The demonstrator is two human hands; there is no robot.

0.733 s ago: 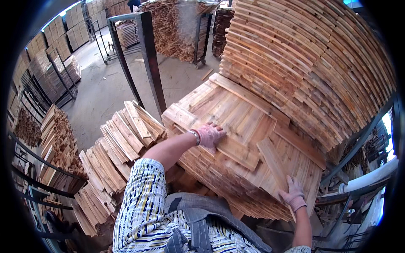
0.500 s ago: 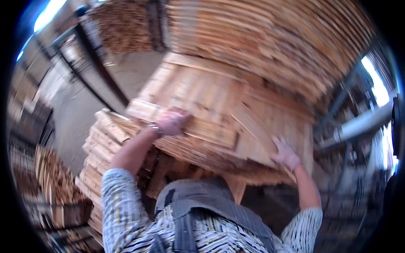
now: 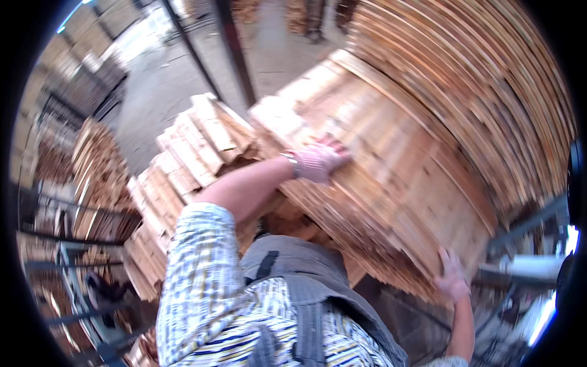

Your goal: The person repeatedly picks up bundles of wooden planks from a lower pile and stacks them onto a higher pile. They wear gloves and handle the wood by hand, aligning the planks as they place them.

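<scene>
A broad stack of wooden boards [image 3: 391,165] lies in front of me, its top layer set side by side in a row. My left hand [image 3: 323,160], in a pinkish knit glove with a band at the wrist, rests on the top boards near their left end. Its fingers reach forward over the wood and look apart, though slightly blurred. At the stack's near right corner, my right hand [image 3: 452,276], gloved alike, lies on the boards with fingers stretched out. Neither hand visibly grips a board.
A tall pile of layered boards [image 3: 465,79] rises behind the stack. Shorter planks [image 3: 183,162] lie in stepped rows at my left, close to my left forearm. A dark upright post [image 3: 232,52] stands beyond them. More wood bundles [image 3: 101,174] sit farther left.
My view has turned, so the stack appears farther right and more slanted. The narrow board that lay askew under my right hand no longer stands out. My left hand's fingers now extend forward.
</scene>
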